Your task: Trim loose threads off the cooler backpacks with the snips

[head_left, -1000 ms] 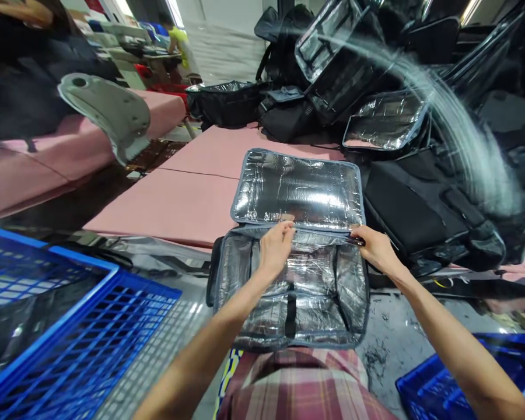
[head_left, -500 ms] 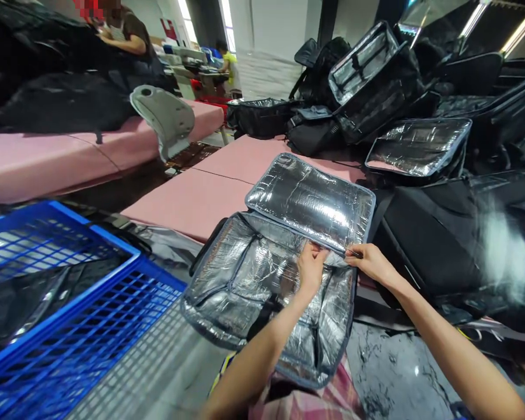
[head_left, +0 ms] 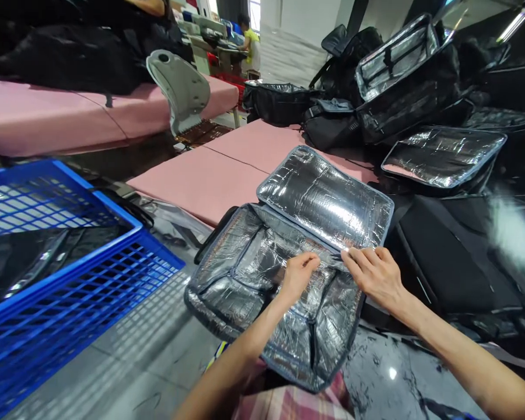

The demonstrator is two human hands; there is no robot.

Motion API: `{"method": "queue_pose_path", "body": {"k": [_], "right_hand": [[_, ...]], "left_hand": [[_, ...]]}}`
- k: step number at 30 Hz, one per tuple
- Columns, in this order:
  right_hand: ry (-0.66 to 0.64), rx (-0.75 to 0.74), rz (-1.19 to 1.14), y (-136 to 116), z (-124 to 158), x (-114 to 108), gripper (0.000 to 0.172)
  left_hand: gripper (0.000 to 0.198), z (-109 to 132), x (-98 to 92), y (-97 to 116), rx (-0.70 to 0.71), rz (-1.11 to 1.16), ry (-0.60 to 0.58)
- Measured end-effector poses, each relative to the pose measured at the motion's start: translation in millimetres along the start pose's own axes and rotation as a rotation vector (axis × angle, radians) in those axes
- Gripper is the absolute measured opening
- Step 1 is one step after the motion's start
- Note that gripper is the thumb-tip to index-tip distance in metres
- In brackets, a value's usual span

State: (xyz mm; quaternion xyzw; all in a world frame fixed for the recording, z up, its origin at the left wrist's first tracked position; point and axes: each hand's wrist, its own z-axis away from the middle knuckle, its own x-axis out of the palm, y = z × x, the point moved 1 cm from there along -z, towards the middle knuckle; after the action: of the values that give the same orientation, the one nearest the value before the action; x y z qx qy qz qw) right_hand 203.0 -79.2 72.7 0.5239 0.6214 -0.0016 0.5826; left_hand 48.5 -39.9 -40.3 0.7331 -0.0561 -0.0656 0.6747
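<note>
An insulated bag [head_left: 245, 303] lies open in front of me, tilted at the table's edge over my lap, its inside lined with crinkled silver foil. Its foil-lined lid [head_left: 324, 198] is folded back over the pink table, trimmed with grey binding. My left hand [head_left: 298, 277] hovers over the bag's opening with thumb and forefinger pinched; what is between them is too small to make out. At the right end of the lid's hinge seam is my right hand [head_left: 374, 274], fingers closed. A small dark pointed thing shows by its fingertips, its kind unclear.
A blue plastic crate [head_left: 140, 233] with dark material inside stands on the left. The pink table [head_left: 210, 181] extends behind the bag. Black bags [head_left: 411, 87] are piled at the right and back. A grey chair [head_left: 179, 87] and a person in yellow [head_left: 251, 46] are farther off.
My left hand has come away from the hinge seam, slightly left and down. My right hand has turned, its back now upward, staying by the seam. The camera view has shifted.
</note>
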Motion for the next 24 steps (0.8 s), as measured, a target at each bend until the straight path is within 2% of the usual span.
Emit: {"method": "queue_pose_path", "body": {"k": [3, 5, 9, 14, 15, 17, 20, 21, 24], "right_hand": [[0.038, -0.055, 0.056, -0.2, -6.1, 3.0, 0.019], [0.038, -0.093, 0.08, -0.7, -11.2, 5.4, 0.019], [0.003, -0.152, 0.107, -3.1, -18.7, 6.8, 0.018], [-0.043, -0.135, 0.107, -2.8, -22.6, 1.4, 0.017], [-0.047, -0.117, 0.096, -2.5, -24.5, 0.1, 0.018], [-0.041, -0.091, 0.078, -2.7, -30.8, -0.8, 0.017], [0.01, -0.118, 0.072, -7.1, -45.1, 4.2, 0.019], [0.03, -0.134, 0.075, -9.2, -50.1, 7.7, 0.02], [0.061, -0.162, 0.102, -14.8, -62.0, 19.1, 0.021]], "left_hand": [[0.02, 3.7, -2.9, -2.3, -0.091, 0.07, 0.006], [0.023, 6.3, -3.2, -1.0, -0.103, 0.082, -0.008], [0.027, 11.8, -4.2, 6.4, 0.02, 0.006, -0.048], [0.023, 13.8, -19.1, 6.4, 0.062, -0.133, -0.074], [0.02, 11.8, -24.1, 6.1, 0.08, -0.198, -0.048], [0.012, 4.4, -33.0, 6.5, 0.112, -0.357, 0.085], [0.028, -11.2, -36.7, 9.9, 0.121, -0.524, 0.359], [0.027, -16.1, -35.0, 11.3, 0.123, -0.554, 0.412], [0.006, -25.8, -28.2, 14.8, 0.143, -0.592, 0.415]]}}
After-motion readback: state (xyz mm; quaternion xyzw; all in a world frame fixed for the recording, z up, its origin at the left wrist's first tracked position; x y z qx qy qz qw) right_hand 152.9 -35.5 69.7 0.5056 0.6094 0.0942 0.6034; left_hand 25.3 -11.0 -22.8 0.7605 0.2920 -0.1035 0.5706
